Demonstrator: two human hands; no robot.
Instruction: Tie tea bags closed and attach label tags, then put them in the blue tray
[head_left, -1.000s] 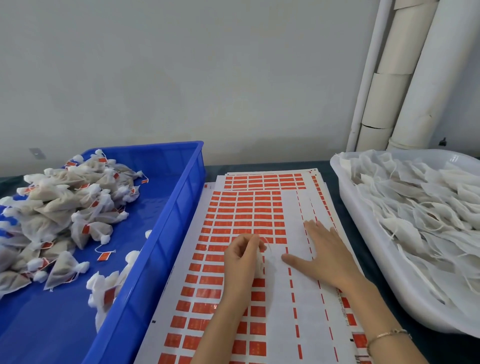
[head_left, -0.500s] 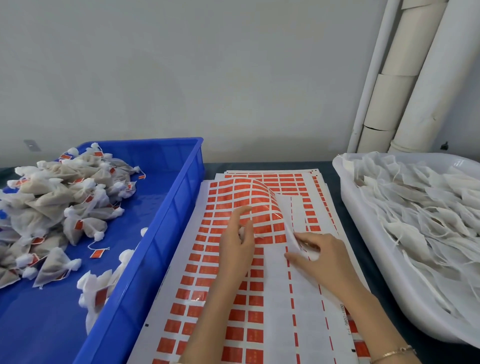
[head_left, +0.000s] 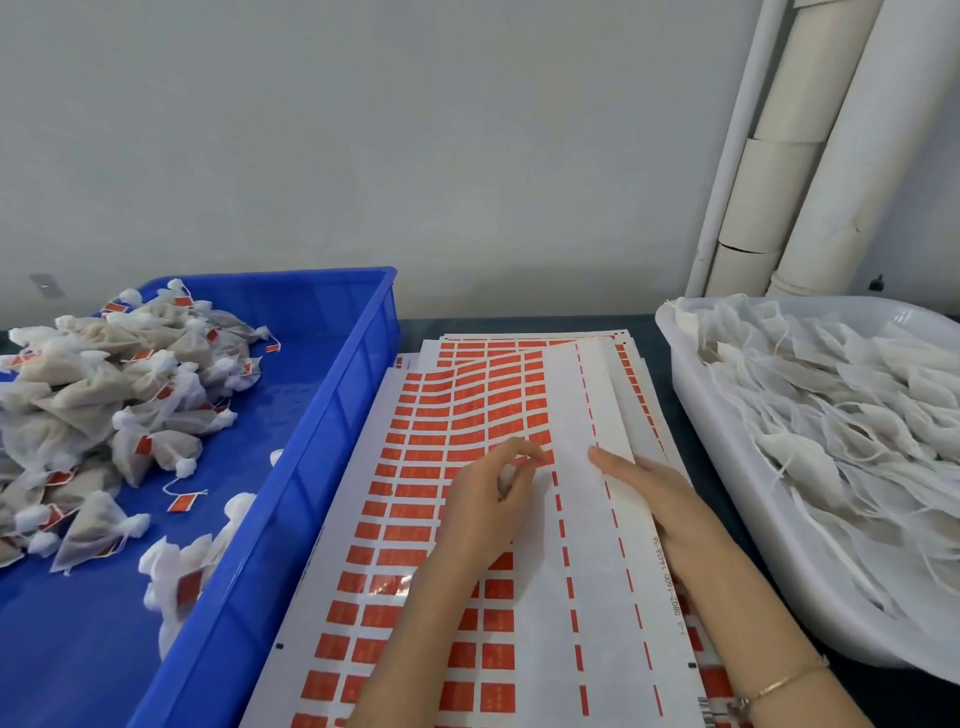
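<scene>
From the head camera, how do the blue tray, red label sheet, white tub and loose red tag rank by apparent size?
1. blue tray and red label sheet: too alike to rank, both cropped by the frame.
2. white tub, also cropped.
3. loose red tag.

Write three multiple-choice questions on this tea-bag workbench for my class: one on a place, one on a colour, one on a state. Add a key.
1. Where does the blue tray stand, relative to the label sheet?
A on its left; B on its right; C on top of it.
2. What colour are the labels on the sheet?
A green; B red; C black.
3. How is the right hand?
A clenched in a fist; B raised in the air; C lying flat on the sheet.

Key:
1 A, the tray borders the sheet's left edge.
2 B, rows of red rectangles cover it.
3 C, its fingers lie straight on the paper.
</scene>
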